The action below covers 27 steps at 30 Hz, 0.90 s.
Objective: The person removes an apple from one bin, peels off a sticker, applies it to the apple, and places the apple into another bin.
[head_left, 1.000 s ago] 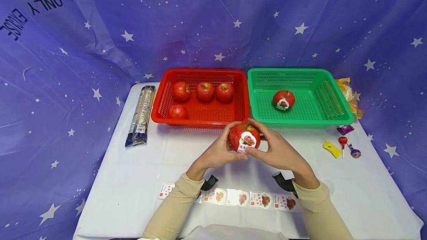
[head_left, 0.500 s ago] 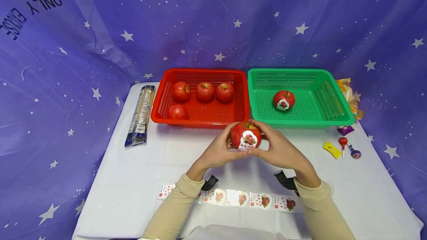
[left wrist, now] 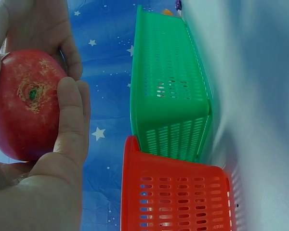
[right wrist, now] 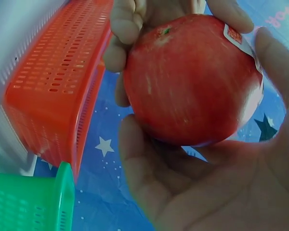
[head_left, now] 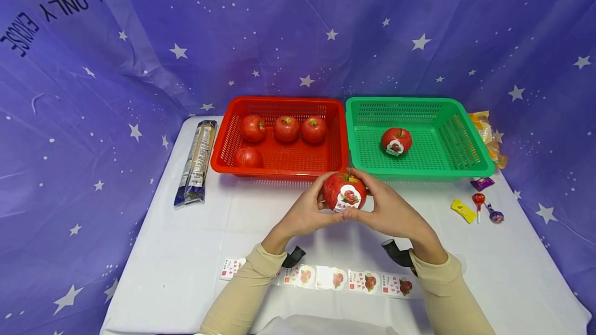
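"How does the apple look?"
"Red, yellowish round the stem, with a white sticker; left hand and right hand grip it above the worktop."
"Changed?"
"More sticker lettering shows than a second ago."

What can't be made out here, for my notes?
Head: part of the sticker strip, behind the left sleeve.
Head: fine print on the long packet, too small.
Head: part of the orange packet, behind the green basket.
Right wrist: picture on the label, turned away around the held apple.
Left wrist: rest of the red basket, cut by bottom edge.
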Each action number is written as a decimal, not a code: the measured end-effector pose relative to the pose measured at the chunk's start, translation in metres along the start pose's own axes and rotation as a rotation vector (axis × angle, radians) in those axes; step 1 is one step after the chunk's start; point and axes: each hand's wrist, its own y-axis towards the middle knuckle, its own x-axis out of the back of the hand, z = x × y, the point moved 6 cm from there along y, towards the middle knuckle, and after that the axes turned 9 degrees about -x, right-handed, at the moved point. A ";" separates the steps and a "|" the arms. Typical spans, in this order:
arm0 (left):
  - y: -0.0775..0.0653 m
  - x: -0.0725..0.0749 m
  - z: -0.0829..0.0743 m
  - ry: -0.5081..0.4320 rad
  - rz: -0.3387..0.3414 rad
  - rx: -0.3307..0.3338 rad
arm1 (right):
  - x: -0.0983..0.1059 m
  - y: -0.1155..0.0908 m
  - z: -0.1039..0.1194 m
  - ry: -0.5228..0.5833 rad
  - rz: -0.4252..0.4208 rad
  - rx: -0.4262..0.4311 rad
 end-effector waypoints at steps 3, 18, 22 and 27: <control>0.000 -0.001 0.000 -0.009 0.001 -0.001 | 0.001 0.000 -0.001 0.016 -0.014 -0.024; 0.010 -0.011 0.005 -0.085 -0.024 0.054 | 0.017 0.002 -0.012 0.086 -0.070 -0.055; 0.010 -0.015 0.007 -0.065 -0.026 0.048 | 0.037 0.006 -0.022 0.104 -0.081 -0.089; -0.001 -0.018 0.013 -0.001 0.023 0.064 | 0.079 0.019 -0.043 0.148 -0.107 -0.112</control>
